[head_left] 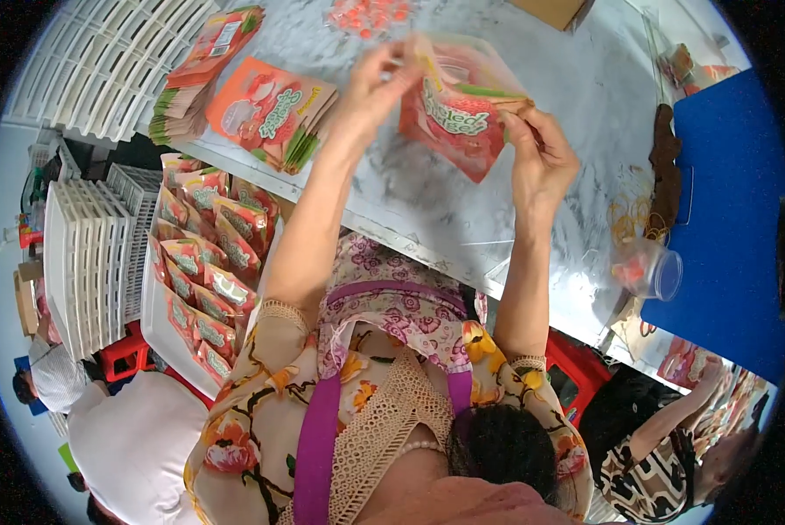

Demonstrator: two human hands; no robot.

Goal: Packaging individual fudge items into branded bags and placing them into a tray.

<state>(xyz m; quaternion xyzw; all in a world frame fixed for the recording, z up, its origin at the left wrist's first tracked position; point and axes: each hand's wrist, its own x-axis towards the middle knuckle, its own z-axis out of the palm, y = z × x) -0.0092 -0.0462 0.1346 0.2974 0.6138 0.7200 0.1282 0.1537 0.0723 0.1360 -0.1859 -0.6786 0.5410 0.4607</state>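
A red plastic pouch (453,118) with a green strip and printed fruit pictures is held up over the table, tilted, its clear top part facing away from me. My right hand (543,157) pinches the pouch's right corner between thumb and fingers. At its upper left edge, my left hand (376,87) is closed on the pouch, its fingertips partly blurred by motion. Left of that forearm, a fanned stack of flat red pouches (265,109) lies on the table, with another stack (204,74) beside it. Small orange-red packets (370,13) lie at the far side.
A white crate (169,337) of filled pouches stands at my left, near stacked white trays (86,262). On the right are a clear jar (650,269), rubber bands (628,214) and a blue panel (729,210). Co-workers sit at lower left and lower right.
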